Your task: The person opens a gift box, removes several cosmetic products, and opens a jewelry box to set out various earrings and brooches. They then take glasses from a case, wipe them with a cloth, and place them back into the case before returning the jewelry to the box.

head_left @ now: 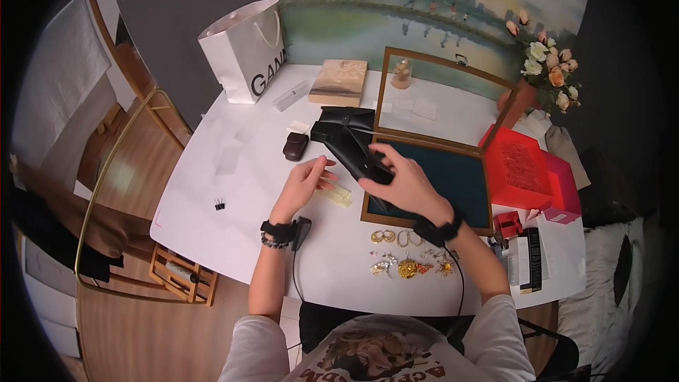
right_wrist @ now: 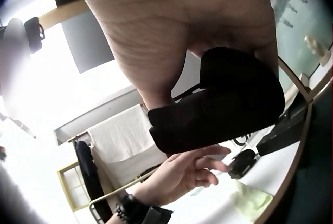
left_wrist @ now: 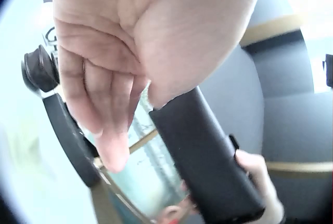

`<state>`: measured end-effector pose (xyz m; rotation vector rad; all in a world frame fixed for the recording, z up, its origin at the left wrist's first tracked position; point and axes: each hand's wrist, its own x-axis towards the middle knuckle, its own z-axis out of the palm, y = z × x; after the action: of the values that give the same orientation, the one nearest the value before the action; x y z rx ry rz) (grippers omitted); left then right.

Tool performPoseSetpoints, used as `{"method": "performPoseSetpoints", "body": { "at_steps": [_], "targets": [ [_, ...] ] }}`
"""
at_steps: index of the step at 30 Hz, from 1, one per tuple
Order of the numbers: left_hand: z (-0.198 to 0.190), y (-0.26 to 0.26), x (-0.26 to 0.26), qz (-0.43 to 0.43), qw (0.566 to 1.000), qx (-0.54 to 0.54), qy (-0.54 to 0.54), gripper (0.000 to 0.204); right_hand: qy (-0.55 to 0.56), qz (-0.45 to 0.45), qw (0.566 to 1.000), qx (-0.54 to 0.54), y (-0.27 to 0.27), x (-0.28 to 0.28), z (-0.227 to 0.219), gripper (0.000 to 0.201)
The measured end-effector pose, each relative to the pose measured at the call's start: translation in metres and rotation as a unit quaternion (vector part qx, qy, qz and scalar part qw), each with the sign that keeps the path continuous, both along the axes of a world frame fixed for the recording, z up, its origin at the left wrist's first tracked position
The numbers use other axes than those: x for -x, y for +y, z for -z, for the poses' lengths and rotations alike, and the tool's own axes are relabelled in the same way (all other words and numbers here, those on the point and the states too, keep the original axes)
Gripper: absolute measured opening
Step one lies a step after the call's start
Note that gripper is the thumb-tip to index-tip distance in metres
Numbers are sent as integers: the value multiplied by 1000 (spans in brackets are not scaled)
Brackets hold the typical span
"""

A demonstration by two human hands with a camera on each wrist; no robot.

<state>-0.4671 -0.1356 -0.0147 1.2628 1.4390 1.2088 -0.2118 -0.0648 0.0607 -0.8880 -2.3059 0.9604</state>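
Observation:
My right hand (head_left: 410, 182) grips a long black case (head_left: 353, 155), shaped like a glasses case, by its near end. In the right wrist view, that hand's thumb and fingers sit on either side of the dark case (right_wrist: 218, 107). My left hand (head_left: 305, 185) is beside it with loosely extended fingers, holding nothing. The left wrist view has its thumb overlapping the end of the case (left_wrist: 203, 151). Below the left fingers lies a pale yellow-green cloth (head_left: 335, 194). Behind the held case rests another black case (head_left: 353, 117).
A wooden frame box (head_left: 488, 191) with a dark green lining stands under and beside my right hand, its glass lid raised. Gold jewellery (head_left: 409, 269) lies in front. A small brown case (head_left: 296, 146), a binder clip (head_left: 220, 204), a wooden box (head_left: 338, 82) and a red box (head_left: 520, 170) surround it.

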Motion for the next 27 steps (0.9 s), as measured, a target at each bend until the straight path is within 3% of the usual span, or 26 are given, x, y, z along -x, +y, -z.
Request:
{"method": "performPoseSetpoints", "body": {
  "at_steps": [1, 2, 5, 7, 9, 10, 13, 15, 17, 18, 21, 23, 25, 27],
  "targets": [
    [-10, -3, -10, 31, 992, 3, -121, 51, 2, 1, 1000, 24, -8, -14, -4, 73],
    [-10, -2, -21, 109, 984, 2, -145, 63, 35, -10, 999, 27, -14, -27, -6, 67],
    [-33, -6, -102, 130, 974, -49, -182, 66, 94, -21, 995, -9, -22, -50, -1, 64],
    [-29, 20, -123, 151, 940, -14, -304, 64, 130, 8, 991, -10, -23, -57, -1, 57],
    [-37, 41, -145, 158, 933, -18, -322, 57, 104, 115, 986, -56, -17, -67, -2, 52],
    [-45, 46, -155, 143, 940, -10, -311, 55, 130, 126, 981, -65, -14, -71, -1, 40],
    [-58, 59, -177, 121, 945, 0, -302, 47, 171, 168, 962, -127, 0, -87, 2, 32],
    [-48, 65, -187, 148, 914, 5, -377, 41, 181, 183, 953, -160, 6, -97, 3, 26],
    [-39, 67, -195, 134, 914, 22, -382, 42, 92, 225, 952, -185, 17, -108, 10, 24],
    [-37, 65, -195, 136, 898, 47, -415, 44, 93, 230, 951, -184, 23, -114, 14, 24],
    [-45, 58, -192, 133, 850, 92, -501, 55, 207, 257, 943, -44, 48, -127, 16, 21],
    [-58, 55, -195, 147, 829, 64, -535, 52, 134, 359, 893, -236, 46, -134, 3, 17],
    [-55, 56, -194, 119, 839, 69, -526, 51, 175, 319, 903, -227, 30, -129, -6, 16],
    [-47, 59, -193, 88, 847, 72, -519, 49, 238, 190, 930, -208, 7, -116, -12, 16]
  ]
}}
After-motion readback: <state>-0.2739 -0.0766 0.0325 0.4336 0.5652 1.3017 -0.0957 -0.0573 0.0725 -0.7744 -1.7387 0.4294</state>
